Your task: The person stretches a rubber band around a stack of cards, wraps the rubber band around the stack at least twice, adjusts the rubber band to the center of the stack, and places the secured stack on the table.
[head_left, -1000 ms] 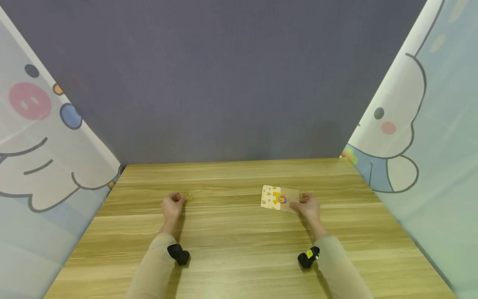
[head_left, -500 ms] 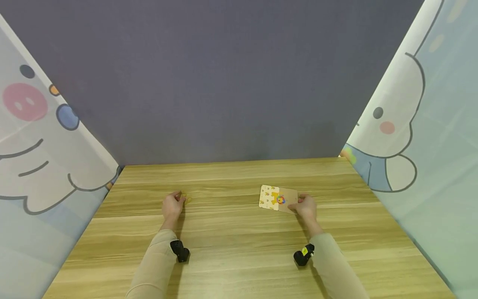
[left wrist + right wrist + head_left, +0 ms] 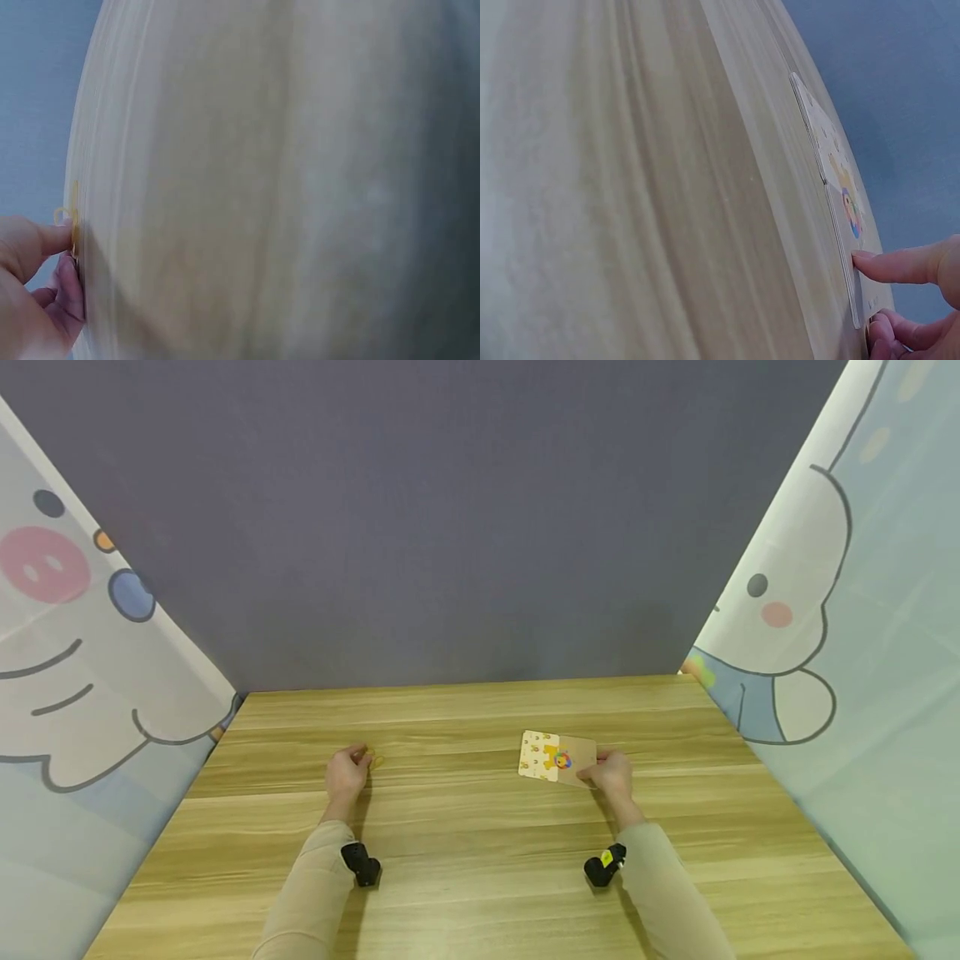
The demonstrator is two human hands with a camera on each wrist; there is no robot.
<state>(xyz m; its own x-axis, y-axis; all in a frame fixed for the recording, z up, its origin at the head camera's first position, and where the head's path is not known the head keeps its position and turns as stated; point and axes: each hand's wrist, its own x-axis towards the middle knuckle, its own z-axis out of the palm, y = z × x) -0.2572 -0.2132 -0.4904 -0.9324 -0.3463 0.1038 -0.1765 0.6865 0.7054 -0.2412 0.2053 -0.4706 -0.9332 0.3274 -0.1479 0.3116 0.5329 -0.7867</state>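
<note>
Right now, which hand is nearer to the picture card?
The right hand: it pinches the right end of the picture card. The left hand is well to the card's left, holding a yellow band.

Thin looped yellow band [image 3: 378,762] well left of flat two-tone booklet [image 3: 542,757]

One booklet [image 3: 556,759], two wrist cameras [image 3: 362,864]

Place: screened-off booth [image 3: 465,527]; wider room type unclear
Table [image 3: 480,860]: wood-grain top
Back panel [image 3: 525,460]: plain, dark grey
Side sheets [image 3: 892,693]: pale cartoon prints
</note>
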